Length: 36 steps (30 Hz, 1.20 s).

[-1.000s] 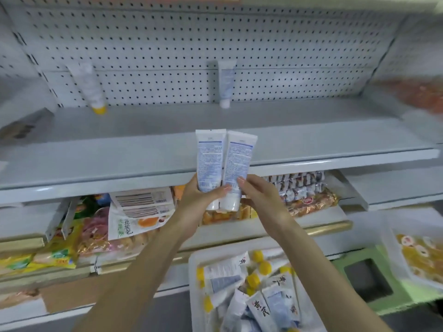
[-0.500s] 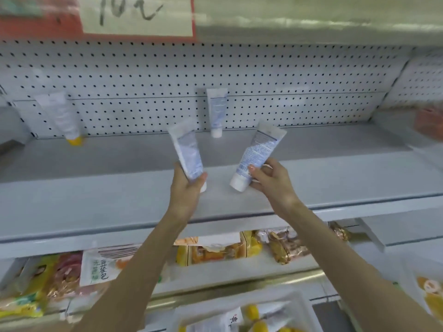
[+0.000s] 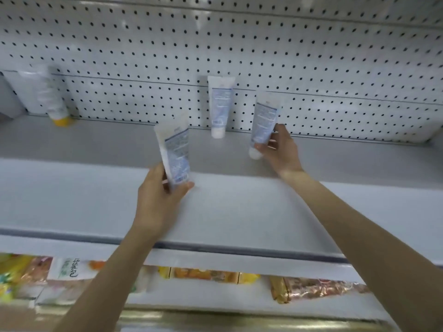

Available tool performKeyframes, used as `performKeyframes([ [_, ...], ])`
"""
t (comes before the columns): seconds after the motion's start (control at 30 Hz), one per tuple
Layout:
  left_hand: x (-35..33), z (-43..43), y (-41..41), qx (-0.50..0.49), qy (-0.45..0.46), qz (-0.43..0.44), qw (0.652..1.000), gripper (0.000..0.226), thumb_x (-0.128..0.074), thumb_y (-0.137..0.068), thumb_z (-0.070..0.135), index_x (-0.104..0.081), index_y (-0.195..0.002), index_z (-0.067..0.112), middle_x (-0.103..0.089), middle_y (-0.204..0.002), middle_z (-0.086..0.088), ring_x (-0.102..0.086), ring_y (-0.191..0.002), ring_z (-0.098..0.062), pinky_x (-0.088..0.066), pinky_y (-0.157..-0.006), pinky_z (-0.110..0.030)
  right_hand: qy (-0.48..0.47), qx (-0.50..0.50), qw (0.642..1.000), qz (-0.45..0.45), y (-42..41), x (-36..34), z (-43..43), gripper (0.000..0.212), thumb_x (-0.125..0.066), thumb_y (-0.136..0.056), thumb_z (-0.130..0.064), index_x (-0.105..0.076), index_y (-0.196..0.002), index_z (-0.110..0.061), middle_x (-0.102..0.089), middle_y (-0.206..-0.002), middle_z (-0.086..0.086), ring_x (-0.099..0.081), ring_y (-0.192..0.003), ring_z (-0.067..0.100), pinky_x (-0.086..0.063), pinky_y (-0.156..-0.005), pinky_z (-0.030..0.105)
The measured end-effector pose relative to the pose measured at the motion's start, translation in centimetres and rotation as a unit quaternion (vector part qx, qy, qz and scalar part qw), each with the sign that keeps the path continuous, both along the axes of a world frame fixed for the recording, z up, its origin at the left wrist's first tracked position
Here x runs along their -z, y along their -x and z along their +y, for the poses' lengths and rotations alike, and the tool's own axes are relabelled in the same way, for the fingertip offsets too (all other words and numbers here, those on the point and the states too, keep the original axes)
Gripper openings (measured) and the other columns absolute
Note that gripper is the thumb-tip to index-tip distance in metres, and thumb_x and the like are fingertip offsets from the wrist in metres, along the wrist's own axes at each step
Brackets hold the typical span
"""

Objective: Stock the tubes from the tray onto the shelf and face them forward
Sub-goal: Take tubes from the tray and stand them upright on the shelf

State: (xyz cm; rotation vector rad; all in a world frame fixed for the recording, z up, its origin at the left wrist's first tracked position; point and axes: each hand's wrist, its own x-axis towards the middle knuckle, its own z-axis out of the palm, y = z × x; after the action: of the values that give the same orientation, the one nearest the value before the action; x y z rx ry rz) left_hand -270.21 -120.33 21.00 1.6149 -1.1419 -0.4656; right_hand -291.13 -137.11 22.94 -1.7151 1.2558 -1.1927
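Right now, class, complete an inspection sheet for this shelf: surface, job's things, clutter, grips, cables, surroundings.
Surface: grey shelf, tubes at its back.
Job's things: white-capped tube and yellow-capped tube stand cap-down against the pegboard, apart.
Clutter: nothing seen.
Grips: left hand holds left tube above the shelf front; right hand holds right tube beside the white-capped tube.
Cables: nothing seen.
Surroundings: snack packets below the shelf.

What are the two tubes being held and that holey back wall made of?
Left tube and right tube: probably soft plastic, smooth white with printed blue labels, flat crimped top ends. Back wall: likely painted metal pegboard, white, with regular punched holes.
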Motion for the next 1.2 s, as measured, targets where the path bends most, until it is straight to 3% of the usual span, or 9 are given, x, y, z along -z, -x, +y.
performKeyframes([
  [0.17, 0.1, -0.1, 0.0, -0.016, 0.002, 0.008, 1.000, 0.039, -0.075, -0.078, 0.010, -0.060, -0.113, 0.017, -0.064, -0.096, 0.014, -0.060, -0.087, 0.002, -0.042, -0.064, -0.001, -0.008, 0.000, 0.999, 0.045, -0.6, 0.3, -4.6, 0.042, -0.075, -0.079, -0.015, -0.053, -0.114, -0.009, -0.064, -0.106, 0.002, -0.061, -0.087, 0.014, -0.044, -0.067, 0.011],
  [0.27, 0.2, -0.1, 0.1, -0.023, 0.005, 0.017, 1.000, 0.041, -0.076, -0.077, 0.011, -0.061, -0.114, 0.018, -0.066, -0.098, 0.014, -0.063, -0.090, -0.004, -0.044, -0.070, -0.007, -0.002, 0.019, 0.999, 0.046, -1.2, 0.5, -6.0, 0.042, -0.076, -0.079, -0.019, -0.054, -0.114, -0.009, -0.062, -0.101, -0.001, -0.059, -0.085, 0.012, -0.038, -0.056, 0.000],
  [0.4, 0.1, 0.0, 0.5, -0.032, 0.009, 0.009, 0.999, 0.038, -0.075, -0.078, 0.010, -0.060, -0.111, 0.022, -0.066, -0.098, 0.014, -0.064, -0.091, -0.008, -0.044, -0.074, -0.012, -0.001, 0.029, 0.999, 0.038, -1.2, 1.2, -6.8, 0.040, -0.077, -0.079, -0.021, -0.055, -0.109, -0.008, -0.062, -0.099, -0.001, -0.058, -0.084, 0.011, -0.038, -0.054, -0.001],
  [0.73, -0.3, 0.3, 1.3, -0.060, -0.006, -0.041, 0.997, 0.041, -0.076, -0.078, 0.018, -0.059, -0.116, 0.019, -0.064, -0.098, 0.009, -0.063, -0.087, -0.011, -0.041, -0.064, 0.000, -0.012, 0.018, 0.999, 0.034, -0.9, 1.5, -7.2, 0.039, -0.075, -0.079, -0.023, -0.057, -0.110, -0.008, -0.067, -0.109, 0.006, -0.060, -0.088, 0.013, -0.044, -0.075, 0.021],
  [0.87, -0.2, 0.3, 1.4, -0.066, -0.004, -0.043, 0.997, 0.043, -0.074, -0.080, 0.021, -0.056, -0.118, 0.017, -0.063, -0.105, 0.008, -0.062, -0.093, -0.012, -0.040, -0.069, -0.006, -0.008, 0.026, 0.999, 0.042, -1.0, 1.7, -7.6, 0.038, -0.076, -0.079, -0.026, -0.059, -0.109, -0.008, -0.066, -0.105, 0.004, -0.058, -0.087, 0.012, -0.042, -0.074, 0.020],
  [0.97, -0.3, 0.4, 1.5, -0.075, 0.003, -0.033, 0.997, 0.043, -0.074, -0.080, 0.023, -0.050, -0.114, 0.018, -0.061, -0.108, 0.007, -0.061, -0.094, -0.014, -0.042, -0.073, -0.013, -0.014, 0.033, 0.997, 0.064, -1.0, 1.6, -7.5, 0.038, -0.075, -0.079, -0.030, -0.060, -0.108, -0.010, -0.067, -0.107, 0.004, -0.061, -0.094, 0.017, -0.047, -0.081, 0.028],
  [1.03, -0.4, 0.5, 1.6, -0.081, 0.007, -0.025, 0.996, 0.042, -0.075, -0.079, 0.023, -0.047, -0.110, 0.018, -0.060, -0.107, 0.006, -0.061, -0.093, -0.014, -0.042, -0.073, -0.013, -0.034, 0.046, 0.998, 0.037, -0.8, 1.3, -6.9, 0.042, -0.075, -0.080, -0.032, -0.059, -0.113, -0.012, -0.066, -0.110, 0.003, -0.061, -0.098, 0.016, -0.048, -0.084, 0.027],
  [1.1, -0.5, 0.5, 1.6, -0.078, 0.005, -0.018, 0.997, 0.041, -0.075, -0.079, 0.020, -0.046, -0.108, 0.018, -0.059, -0.107, 0.005, -0.060, -0.093, -0.013, -0.041, -0.070, -0.010, -0.062, 0.068, 0.995, -0.044, -0.2, 0.9, -5.4, 0.046, -0.075, -0.080, -0.032, -0.057, -0.117, -0.014, -0.061, -0.109, 0.000, -0.058, -0.094, 0.011, -0.045, -0.077, 0.019],
  [1.2, -0.4, 0.4, 1.4, -0.068, 0.002, -0.010, 0.998, 0.040, -0.076, -0.078, 0.016, -0.047, -0.106, 0.017, -0.061, -0.106, 0.003, -0.061, -0.094, -0.015, -0.044, -0.073, -0.014, -0.022, 0.050, 0.993, -0.107, 0.7, 0.8, -2.2, 0.026, -0.075, -0.080, -0.018, -0.061, -0.103, -0.013, -0.063, -0.087, -0.004, -0.059, -0.078, 0.007, -0.049, -0.075, 0.021],
])
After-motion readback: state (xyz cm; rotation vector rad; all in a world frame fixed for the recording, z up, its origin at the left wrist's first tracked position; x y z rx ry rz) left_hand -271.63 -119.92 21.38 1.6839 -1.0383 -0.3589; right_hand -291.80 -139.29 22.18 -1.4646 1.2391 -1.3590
